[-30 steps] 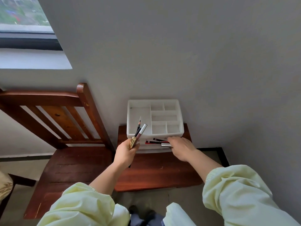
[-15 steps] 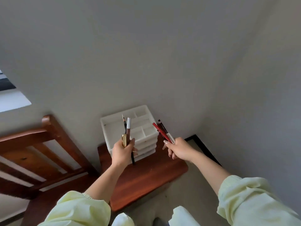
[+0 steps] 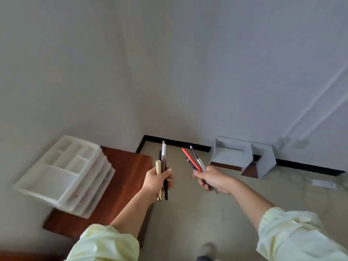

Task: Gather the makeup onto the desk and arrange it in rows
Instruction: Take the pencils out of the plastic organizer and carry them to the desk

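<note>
My left hand (image 3: 157, 180) grips a bundle of makeup sticks (image 3: 163, 159): a gold tube, a brown-and-white tube and a thin black pencil, all pointing up. My right hand (image 3: 212, 178) grips a second bundle of makeup pencils (image 3: 194, 161), one red, others dark, one with a silver cap, fanned up and to the left. Both hands hover over the floor, to the right of a white plastic drawer organizer (image 3: 62, 174) with empty top compartments. No desk is in view.
The organizer stands on a low reddish-brown wooden table (image 3: 130, 166) by the wall at left. Grey angled boxes (image 3: 243, 157) sit on the floor against the far wall at right. Beige floor (image 3: 207, 213) lies below my hands, and a shoe (image 3: 207, 249) shows at the bottom.
My right hand drew pencils out of the organizer's drawer and lifted them. My view swung right, so the chair and window left the frame and both hands now hang over the floor.
</note>
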{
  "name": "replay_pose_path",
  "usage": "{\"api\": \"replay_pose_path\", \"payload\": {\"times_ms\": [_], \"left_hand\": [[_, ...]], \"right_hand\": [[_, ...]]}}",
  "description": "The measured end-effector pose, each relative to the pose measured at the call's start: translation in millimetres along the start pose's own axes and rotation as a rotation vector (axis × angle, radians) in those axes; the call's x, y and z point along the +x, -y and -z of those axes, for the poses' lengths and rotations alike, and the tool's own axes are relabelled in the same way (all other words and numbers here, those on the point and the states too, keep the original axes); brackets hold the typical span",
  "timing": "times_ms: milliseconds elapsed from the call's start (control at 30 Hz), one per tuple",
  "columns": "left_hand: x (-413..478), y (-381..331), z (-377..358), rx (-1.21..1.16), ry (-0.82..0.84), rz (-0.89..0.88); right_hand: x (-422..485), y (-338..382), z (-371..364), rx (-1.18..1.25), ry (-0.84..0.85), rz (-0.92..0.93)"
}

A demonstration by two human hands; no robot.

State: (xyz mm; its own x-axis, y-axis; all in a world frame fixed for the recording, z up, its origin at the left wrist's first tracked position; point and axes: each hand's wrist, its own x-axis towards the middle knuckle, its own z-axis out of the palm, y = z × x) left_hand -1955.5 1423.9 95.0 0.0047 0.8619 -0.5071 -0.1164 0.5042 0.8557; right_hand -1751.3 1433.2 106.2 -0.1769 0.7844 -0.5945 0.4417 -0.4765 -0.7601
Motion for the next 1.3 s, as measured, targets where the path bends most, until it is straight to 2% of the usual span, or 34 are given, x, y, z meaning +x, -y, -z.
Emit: {"api": "replay_pose_path", "payload": {"times_ms": [167,400,533,733,967,1300], "left_hand": [[-26.5,17.7,-110.1,0.176,0.236,0.067],[-117.7,68.6,-327.4,0.452,0.639,0.065],[-178.4,115.1,-447.8,0.472,0.852,0.097],[-300.9,194.5,-608.3,0.456,1.147,0.286],[-393.4,262.3,-765.3,0.582,1.361,0.38],[-444.5,338.9,-1013.0,0.753,1.543,0.423]], "right_hand": [[-90.3,-87.0,75.7,0.153,-0.264,-0.067],[-276.2,-244.5,161.0,0.518,-0.598,-0.137],[-380.2,-328.1,203.7,0.653,-0.756,-0.162],[-535.8,-444.1,249.4,0.812,-1.032,-0.234],[-647.4,-546.8,301.2,1.032,-1.277,-0.19],[-735.2,-666.9,448.4,1.199,-1.421,-0.205]]}}
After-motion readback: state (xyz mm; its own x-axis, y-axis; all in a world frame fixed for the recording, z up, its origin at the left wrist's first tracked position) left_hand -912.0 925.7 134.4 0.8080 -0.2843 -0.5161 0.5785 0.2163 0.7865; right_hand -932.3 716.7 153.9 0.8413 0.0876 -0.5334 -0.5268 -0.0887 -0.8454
